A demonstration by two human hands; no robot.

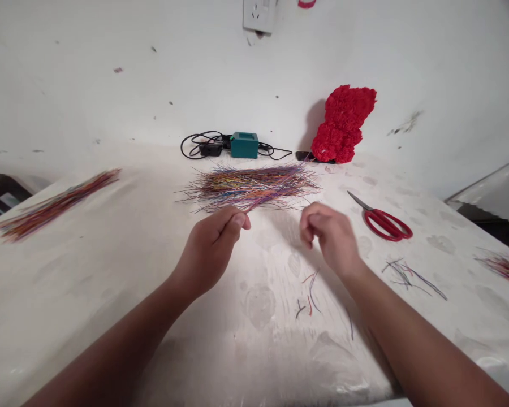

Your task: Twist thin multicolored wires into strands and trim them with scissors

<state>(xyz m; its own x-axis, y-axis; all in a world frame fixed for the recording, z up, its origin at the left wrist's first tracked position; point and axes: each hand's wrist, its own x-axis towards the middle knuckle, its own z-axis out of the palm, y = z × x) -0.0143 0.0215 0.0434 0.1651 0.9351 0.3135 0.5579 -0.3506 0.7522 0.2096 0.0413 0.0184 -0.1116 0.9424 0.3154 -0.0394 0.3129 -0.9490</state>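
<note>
My left hand [214,249] is closed, thumb pressed on the bent forefinger. From its grip a few thin purple-pink wires [268,196] run up and to the right, across a large pile of many-coloured thin wires [220,183]. Apart from it, my right hand [328,232] hovers just below the pile's right end, slightly blurred. Its fingers are curled in; whatever they may hold is hidden. Short wire scraps [313,294] lie on the table below the right hand. Red-handled scissors [385,224] rest to its right, blades partly apart.
More scraps [411,276] lie on the white-covered table [110,294]. Wire bundles sit at far left [59,206] and far right [507,268]. Behind the pile are a teal box [244,146] with black cables, a dark phone-like object [304,156] and a red flower-covered figure [343,124].
</note>
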